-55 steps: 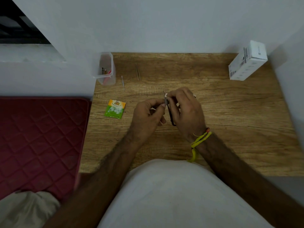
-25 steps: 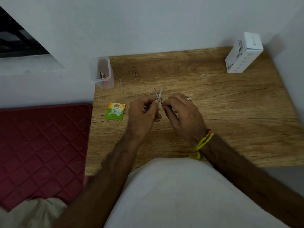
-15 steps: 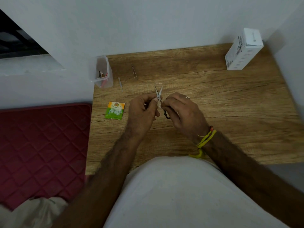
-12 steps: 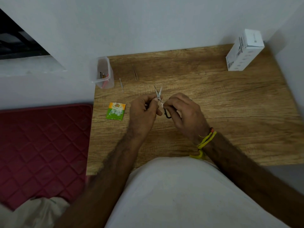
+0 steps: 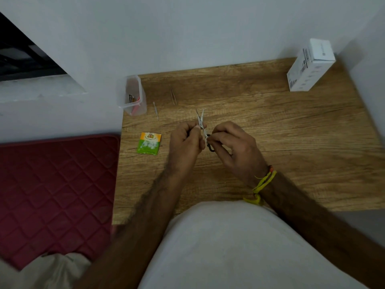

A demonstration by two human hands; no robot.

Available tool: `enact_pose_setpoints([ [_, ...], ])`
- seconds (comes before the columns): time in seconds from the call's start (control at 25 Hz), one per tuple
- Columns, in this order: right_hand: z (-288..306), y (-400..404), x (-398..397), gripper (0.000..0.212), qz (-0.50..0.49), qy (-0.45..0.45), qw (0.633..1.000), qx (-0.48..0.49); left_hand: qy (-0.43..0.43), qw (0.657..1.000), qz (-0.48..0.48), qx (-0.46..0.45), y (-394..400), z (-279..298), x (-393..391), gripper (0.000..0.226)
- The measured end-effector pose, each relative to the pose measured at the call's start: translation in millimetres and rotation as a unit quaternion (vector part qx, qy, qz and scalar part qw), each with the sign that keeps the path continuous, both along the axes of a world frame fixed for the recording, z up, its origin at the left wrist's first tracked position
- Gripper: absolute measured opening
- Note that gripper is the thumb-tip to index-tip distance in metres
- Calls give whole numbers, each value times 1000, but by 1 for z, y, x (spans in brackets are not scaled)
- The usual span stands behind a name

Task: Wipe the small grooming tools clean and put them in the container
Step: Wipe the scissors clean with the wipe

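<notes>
**Scissors mid-wipe, 2 tools still out**

Wood-grain tabletop [image 5: 270, 142] against grey wall, quilted maroon mat [image 5: 56, 184] on its left, white cardboard box [image 5: 310, 65] at far right corner. Clear plastic container [image 5: 133, 94] at far left corner already holds some tools. Left hand [image 5: 184, 142] & right hand [image 5: 235, 149] both grasp small black-handled scissors [image 5: 200, 119], blades apart, white wipe bit btwn fingers. Green-orange sachet [image 5: 149, 143] near left hand. Thin metal tweezers [image 5: 173, 94] & slim metal pick [image 5: 155, 110] still lie on table beside container, prob unwiped
</notes>
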State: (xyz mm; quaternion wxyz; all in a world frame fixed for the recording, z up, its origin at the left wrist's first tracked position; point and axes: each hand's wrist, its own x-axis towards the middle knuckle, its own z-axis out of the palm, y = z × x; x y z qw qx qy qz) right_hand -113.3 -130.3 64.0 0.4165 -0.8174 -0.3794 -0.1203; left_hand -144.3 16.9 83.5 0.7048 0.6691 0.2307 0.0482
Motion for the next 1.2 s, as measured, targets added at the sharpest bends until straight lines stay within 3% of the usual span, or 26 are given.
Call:
enact_pose_setpoints([
  [0.28, -1, -1, 3, 8, -7, 18, 1000, -7, 25, 999, 5, 20, 5, -1, -2, 12],
  [0.52, -6, -1, 0, 11, -7, 0, 998, -61, 43, 997, 51, -26, 6, 2, -3, 15],
  [0.8, -1, 2, -1, 7, -53, -36, 997, -39, 39, 996, 73, -39, 6, 10, -1, 17],
  [1.2, -1, -2, -3, 8, -43, -52, 997, -44, 40, 994, 77, -61, 5, 9, 1, 13],
])
